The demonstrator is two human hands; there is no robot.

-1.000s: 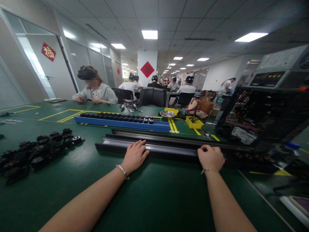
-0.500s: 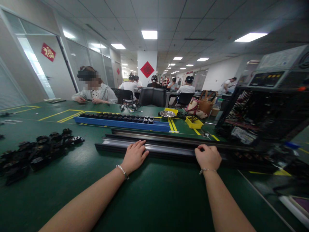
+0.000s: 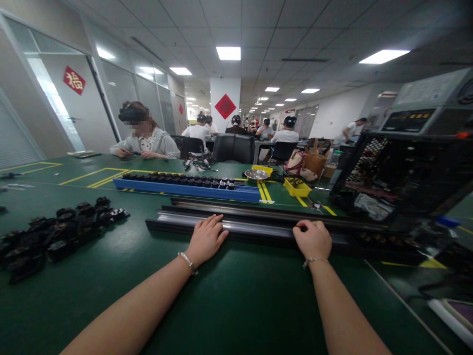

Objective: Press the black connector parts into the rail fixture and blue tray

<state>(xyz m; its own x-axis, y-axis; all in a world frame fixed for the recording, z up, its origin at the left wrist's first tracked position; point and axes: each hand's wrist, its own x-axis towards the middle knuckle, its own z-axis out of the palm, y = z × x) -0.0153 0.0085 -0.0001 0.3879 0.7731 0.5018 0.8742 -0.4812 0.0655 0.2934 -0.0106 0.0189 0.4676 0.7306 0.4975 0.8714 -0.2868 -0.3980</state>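
A long black channel rail [image 3: 260, 230] with a shiny inner face lies across the green table in front of me. My left hand [image 3: 207, 239] rests flat on its left half, fingers stretched out along it. On the right part of the same rail, my right hand [image 3: 313, 239] has its fingers curled down and thumb and forefinger bent into a ring. Whatever those fingertips pinch is hidden. Just behind runs a second similar rail [image 3: 258, 213]. Small dark parts [image 3: 388, 240] sit in a row at the right end.
Black parts [image 3: 66, 229] lie heaped at left. Beyond the rails stand a blue tray [image 3: 185, 191] with a row of black parts, a metal bowl [image 3: 256, 175] and a yellow bin [image 3: 297, 188]. An open computer case [image 3: 406, 172] blocks the right. A co-worker [image 3: 148, 138] sits opposite.
My right hand has shifted slightly left along the rail, its fingers still curled. My left hand and the rails have stayed in place.
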